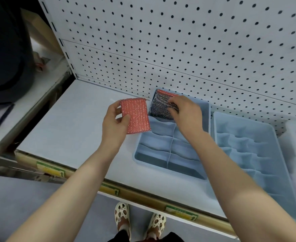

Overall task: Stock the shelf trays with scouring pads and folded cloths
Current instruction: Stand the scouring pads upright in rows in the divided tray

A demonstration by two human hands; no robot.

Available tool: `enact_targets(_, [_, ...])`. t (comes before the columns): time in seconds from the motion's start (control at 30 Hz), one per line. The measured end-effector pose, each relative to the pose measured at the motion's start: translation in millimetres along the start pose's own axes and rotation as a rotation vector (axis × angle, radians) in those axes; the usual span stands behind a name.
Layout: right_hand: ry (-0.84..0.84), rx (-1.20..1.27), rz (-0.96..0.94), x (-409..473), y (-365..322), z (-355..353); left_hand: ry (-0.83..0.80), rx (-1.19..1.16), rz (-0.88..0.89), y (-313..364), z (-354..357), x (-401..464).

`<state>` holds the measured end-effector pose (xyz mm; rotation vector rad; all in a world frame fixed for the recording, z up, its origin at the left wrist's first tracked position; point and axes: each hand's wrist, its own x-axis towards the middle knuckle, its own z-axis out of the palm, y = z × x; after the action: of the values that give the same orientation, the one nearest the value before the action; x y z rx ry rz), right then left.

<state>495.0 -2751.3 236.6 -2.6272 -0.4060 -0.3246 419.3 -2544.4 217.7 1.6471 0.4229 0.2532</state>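
Blue tray (207, 109) holds dark pad (158, 107), right hand (185, 112) fingers pinching it; left hand (114, 122) grips red pad (135, 116).

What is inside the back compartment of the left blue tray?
A dark scouring pad stands in the left blue tray, with a red pad behind it. The right hand covers the right part, so anything beneath is hidden.

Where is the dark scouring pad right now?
The dark scouring pad sits in the left blue tray's back compartment by the pegboard, under the right hand.
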Motion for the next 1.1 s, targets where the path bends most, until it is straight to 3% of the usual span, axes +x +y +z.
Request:
enact_targets(0.13, [-0.095,-0.195,-0.048,-3.2,2.8,27.1,-0.006,0.008,-0.009,1.1,-3.4,2.1])
enact_targets(0.33, [0.066,-0.163,-0.079,-6.9,-3.0,30.1,-0.043,0.002,0.008,4.2,-6.1,-0.6])
enact_targets(0.43, [0.084,0.142,0.025,-13.3,-24.3,21.5,-0.051,-0.007,0.015,7.4,-2.0,-3.1])
enact_targets(0.57, [-0.345,0.69,0.321,-26.9,-44.0,17.4,-0.064,-0.014,0.014,9.4,5.8,-6.7])
enact_targets(0.67, [-0.313,0.881,0.415,-34.0,-38.7,11.4,-0.099,0.087,0.063,6.9,9.9,-10.0])
enact_targets(0.8, [-0.04,0.5,0.362,-32.8,-14.9,-6.5,-0.179,0.288,0.079,-4.0,14.5,-17.4])
enact_targets(0.93, [0.101,0.067,0.125,-25.7,0.0,-14.4,-0.214,0.395,0.087,-12.0,18.3,-22.5])
enact_targets(1.03, [0.071,-0.089,-0.019,-19.2,-5.8,-3.1,-0.238,0.42,0.107,-13.6,19.4,-22.7])
enact_targets(1.1, [-0.063,-0.22,-0.027,-16.6,-8.5,12.6,-0.255,0.448,0.118,-14.8,19.2,-22.0])
